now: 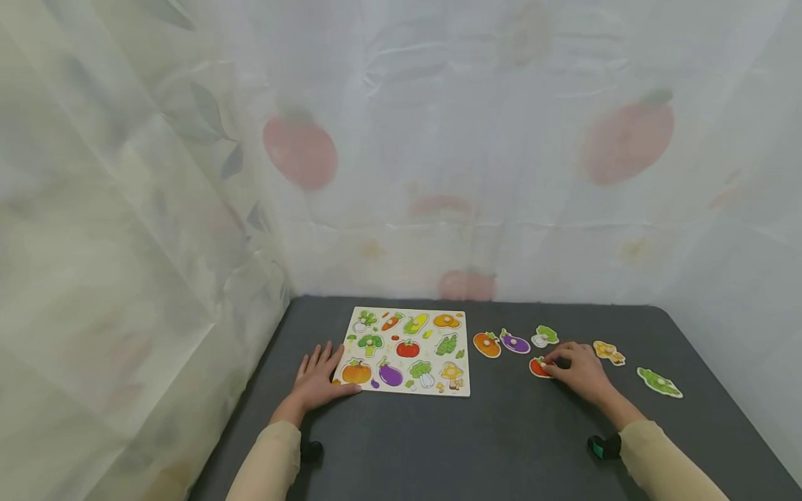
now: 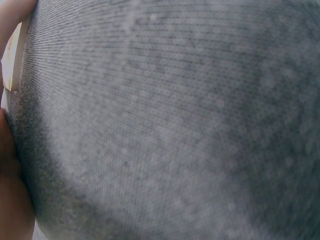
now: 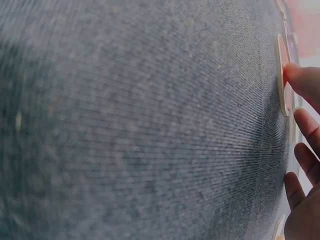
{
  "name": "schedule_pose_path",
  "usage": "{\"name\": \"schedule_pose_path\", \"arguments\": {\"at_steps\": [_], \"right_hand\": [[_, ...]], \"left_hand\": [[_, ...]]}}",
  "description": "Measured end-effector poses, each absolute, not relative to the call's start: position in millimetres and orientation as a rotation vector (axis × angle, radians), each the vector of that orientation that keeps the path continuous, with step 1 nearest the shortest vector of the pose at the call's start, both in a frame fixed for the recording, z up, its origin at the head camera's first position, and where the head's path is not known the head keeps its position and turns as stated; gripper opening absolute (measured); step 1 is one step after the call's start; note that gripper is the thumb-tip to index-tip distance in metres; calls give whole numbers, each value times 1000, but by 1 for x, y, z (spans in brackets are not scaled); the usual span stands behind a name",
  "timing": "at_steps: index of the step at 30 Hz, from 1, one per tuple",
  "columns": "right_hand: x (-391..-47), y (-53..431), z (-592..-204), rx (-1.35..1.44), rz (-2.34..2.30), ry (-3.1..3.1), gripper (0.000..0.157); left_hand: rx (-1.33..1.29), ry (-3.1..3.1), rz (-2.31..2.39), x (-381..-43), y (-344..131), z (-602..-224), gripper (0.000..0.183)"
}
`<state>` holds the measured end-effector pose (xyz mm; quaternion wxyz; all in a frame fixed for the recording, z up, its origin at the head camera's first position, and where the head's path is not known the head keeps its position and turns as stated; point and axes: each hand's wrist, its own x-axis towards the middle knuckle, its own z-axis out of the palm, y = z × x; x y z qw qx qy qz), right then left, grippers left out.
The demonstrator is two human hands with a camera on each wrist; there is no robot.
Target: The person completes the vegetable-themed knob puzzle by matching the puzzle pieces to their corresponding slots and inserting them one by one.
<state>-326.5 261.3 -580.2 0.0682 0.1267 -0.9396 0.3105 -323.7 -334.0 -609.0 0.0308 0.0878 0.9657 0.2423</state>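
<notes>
So the right hand (image 1: 579, 372) has a flat red tomato cutout with a pale rim (image 1: 537, 367) pinched between thumb and fingertip, down by the dark grey ribbed tabletop (image 1: 451, 445); can't tell if it's lifted at all. The left hand (image 1: 321, 381) isn't grasping anything, just fingers spread over the near left corner of a cream rectangular board with colourful vegetable pictures (image 1: 395, 390), thumb along the near edge. That puts the tomato well right of the board and the left hand.

The tomato's partly hidden by the fingers, but it's glossy red with a light outline. A green-and-white leafy vegetable cutout (image 1: 544, 337) lies just beyond it, and a yellow mushroom cutout (image 1: 609, 353) sits past the hand. There's a small green patch on the black wrist device (image 1: 603, 447), too tiny to read.
</notes>
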Motion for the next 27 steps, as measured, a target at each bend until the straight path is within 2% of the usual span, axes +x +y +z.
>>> {"name": "schedule_pose_path", "arguments": {"at_steps": [19,27], "right_hand": [[-326,259,-583,389,879,-2786,15],[-334,233,-572,431,885,-2752,13]], "left_hand": [[267,2984,741,-324,-334,-609,121],[277,2988,759,-324,-333,-610,120]]}}
